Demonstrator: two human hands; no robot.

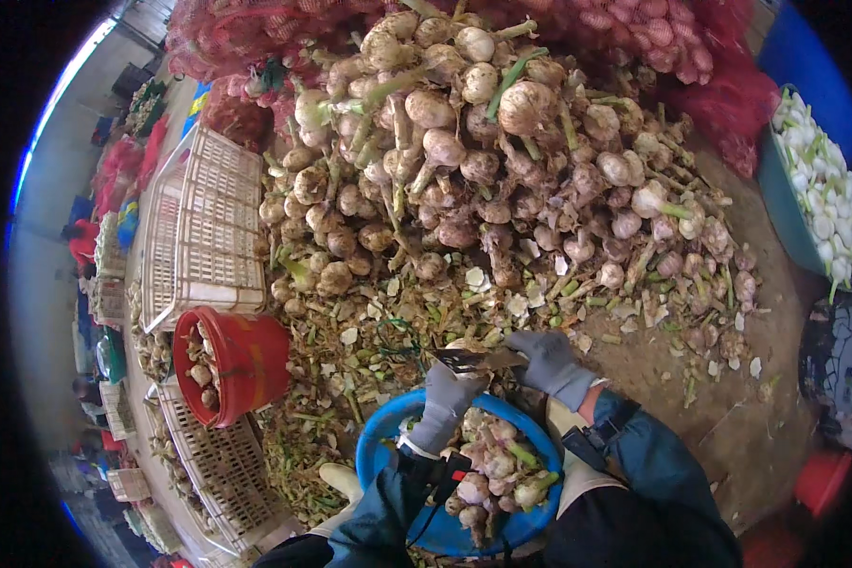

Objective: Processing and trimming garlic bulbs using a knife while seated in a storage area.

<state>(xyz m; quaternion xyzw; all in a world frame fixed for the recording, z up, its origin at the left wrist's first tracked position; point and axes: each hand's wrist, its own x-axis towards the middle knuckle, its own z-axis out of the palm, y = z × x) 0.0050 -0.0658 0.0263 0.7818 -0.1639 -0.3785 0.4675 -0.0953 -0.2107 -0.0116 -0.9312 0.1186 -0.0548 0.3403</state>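
My left hand (449, 403), in a grey glove, is above a blue basin (366, 454) with its fingers curled at the dark end of a flat, knife-like metal tool (468, 359). From the other side, my right hand (550, 366), also gloved in grey, grips the tool's brownish end. A pale garlic bulb (466, 344) shows partly just beyond the tool; whether my left fingers hold it is hidden. Several garlic bulbs with cut stems (500, 465) lie in the basin between my legs.
A large heap of garlic (461, 163) rises ahead, with stem and skin scraps (369, 341) before it. At left stand a red bucket (266, 366) holding bulbs and white plastic crates (220, 220). Red mesh sacks (255, 35) are behind. White garlic fills a teal container (788, 206) at right.
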